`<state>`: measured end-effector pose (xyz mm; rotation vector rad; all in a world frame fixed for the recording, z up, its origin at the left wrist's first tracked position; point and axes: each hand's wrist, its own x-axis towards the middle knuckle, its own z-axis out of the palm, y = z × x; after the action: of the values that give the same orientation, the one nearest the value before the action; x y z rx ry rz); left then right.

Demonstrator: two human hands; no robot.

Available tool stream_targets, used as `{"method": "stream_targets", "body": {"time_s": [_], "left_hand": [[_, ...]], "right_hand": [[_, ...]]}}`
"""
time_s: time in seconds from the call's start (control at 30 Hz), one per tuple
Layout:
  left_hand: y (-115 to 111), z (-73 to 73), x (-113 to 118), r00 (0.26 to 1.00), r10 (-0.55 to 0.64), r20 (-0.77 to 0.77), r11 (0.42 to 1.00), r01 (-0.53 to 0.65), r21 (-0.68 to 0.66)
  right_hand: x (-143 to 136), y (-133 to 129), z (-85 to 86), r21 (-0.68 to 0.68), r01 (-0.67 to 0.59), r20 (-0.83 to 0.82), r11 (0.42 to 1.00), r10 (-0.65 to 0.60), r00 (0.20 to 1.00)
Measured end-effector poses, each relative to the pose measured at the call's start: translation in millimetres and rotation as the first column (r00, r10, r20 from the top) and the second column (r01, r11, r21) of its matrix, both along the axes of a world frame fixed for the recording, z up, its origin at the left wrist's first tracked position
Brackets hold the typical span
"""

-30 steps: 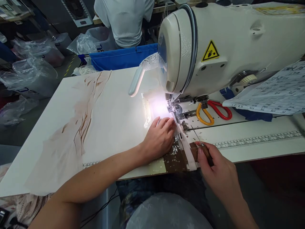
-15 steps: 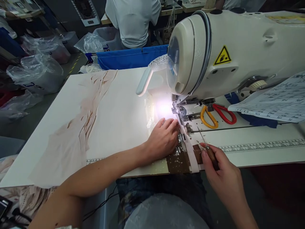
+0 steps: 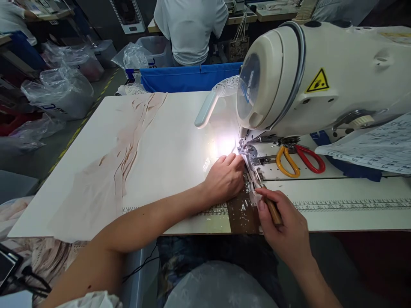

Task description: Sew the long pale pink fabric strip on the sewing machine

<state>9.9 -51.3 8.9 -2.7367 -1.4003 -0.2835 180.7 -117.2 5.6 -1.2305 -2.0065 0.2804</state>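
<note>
Close to the lit needle area of a sewing machine point(image 3: 272, 77), my left hand point(image 3: 226, 177) rests with curled fingers pressed together. What they pinch is hidden; a pale fabric strip point(image 3: 246, 160) runs beside the fingertips toward the presser foot point(image 3: 243, 147). My right hand point(image 3: 284, 220) grips the wooden handle of an awl point(image 3: 272, 209). The awl's metal shaft points up and left, its tip over or against the strip just below the presser foot; I cannot tell whether it touches.
Orange-handled and red-handled scissors point(image 3: 300, 160) lie right of the needle. Sheer pale fabric pieces point(image 3: 96, 188) spread across the left tabletop. A printed sheet point(image 3: 369, 141) hangs at right. A ruler tape point(image 3: 349, 205) runs along the front. Beyond a blue cloth point(image 3: 189, 77) sits a person point(image 3: 192, 30).
My right hand has brought the awl left, onto the strip area near the presser foot. My left hand's fingers have curled in more. The whole view has shifted slightly.
</note>
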Motion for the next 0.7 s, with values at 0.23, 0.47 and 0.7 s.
{"method": "stream_targets", "body": {"time_s": [0.23, 0.47, 0.7], "left_hand": [[3.1, -1.9, -3.6, 0.999, -0.015, 0.037, 1.000, 0.016, -0.024], [4.3, -4.7, -3.7, 0.998, -0.007, 0.062, 1.000, 0.007, 0.008], [6.5, -5.5, -5.1, 0.994, 0.025, 0.106, 1.000, -0.026, 0.013]], "right_hand": [[-18.1, 18.1, -9.6, 0.221, -0.033, 0.260, 0.975, -0.026, 0.965], [-23.1, 23.4, -13.6, 0.274, 0.026, 0.332, 0.961, -0.120, 0.936], [-26.5, 21.5, -14.2, 0.316, 0.060, 0.404, 0.947, -0.191, 0.895]]}}
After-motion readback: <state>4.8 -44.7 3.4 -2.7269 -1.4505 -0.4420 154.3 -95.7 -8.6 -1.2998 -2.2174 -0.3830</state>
